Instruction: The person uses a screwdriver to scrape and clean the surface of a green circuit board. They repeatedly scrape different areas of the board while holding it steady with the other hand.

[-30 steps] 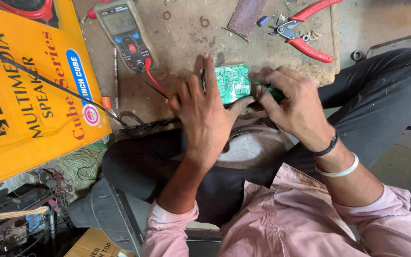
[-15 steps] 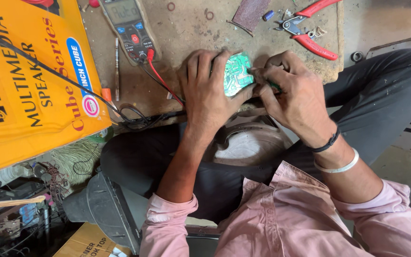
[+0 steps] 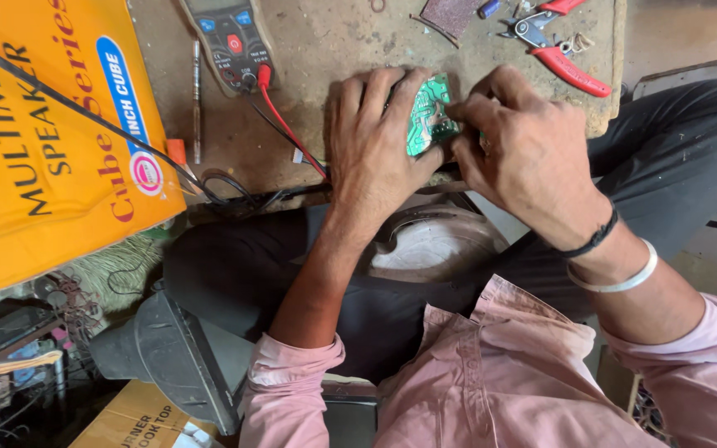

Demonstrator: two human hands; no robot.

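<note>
Big orange cardboard box [image 3: 43,149] at left of frame. Multimeter [image 3: 227,37] at top, red lead [image 3: 288,124] and black lead running down over worn wooden board [image 3: 334,41]. Red-handled pliers [image 3: 558,46] at upper right. Sandpaper piece [image 3: 450,15] at top edge. Dark grey casing [image 3: 176,357] at lower left.

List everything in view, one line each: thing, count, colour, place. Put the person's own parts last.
circuit board: one, green, held between both hands at the board's near edge
multimeter: one, dark grey with blue and red buttons, top of the work board
test leads: two, red and black, running from the multimeter toward the hands
pliers: one, red handles, top right
work board: one, brown, dusty, under the tools
carton: one, orange, left
cardboard box: one, brown, bottom left
left hand: gripping the circuit board's left side
right hand: at the circuit board's right edge, black and white bracelets on the wrist
</note>
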